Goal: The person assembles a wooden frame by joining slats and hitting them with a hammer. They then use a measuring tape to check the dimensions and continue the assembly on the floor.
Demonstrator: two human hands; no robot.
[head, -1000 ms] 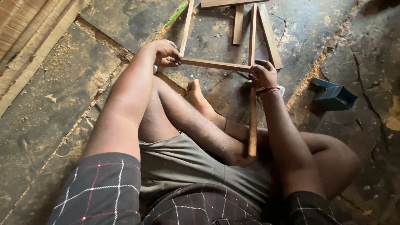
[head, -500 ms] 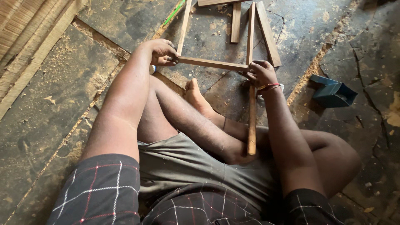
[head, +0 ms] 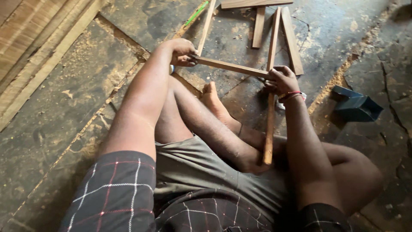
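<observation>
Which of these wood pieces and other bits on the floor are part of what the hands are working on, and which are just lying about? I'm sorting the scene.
In hand:
- cross slat, gripped by left hand and right hand
- long upright slat
- left slat

Lying about:
- short loose slat
- angled slat
- dark blue box
- green stick

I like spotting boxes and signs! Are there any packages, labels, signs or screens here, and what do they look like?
Dark blue box: the only package-like thing, lying tilted on the floor beyond the right hand; angular, matte, no label visible.
No labels, signs or screens show anywhere.
</observation>
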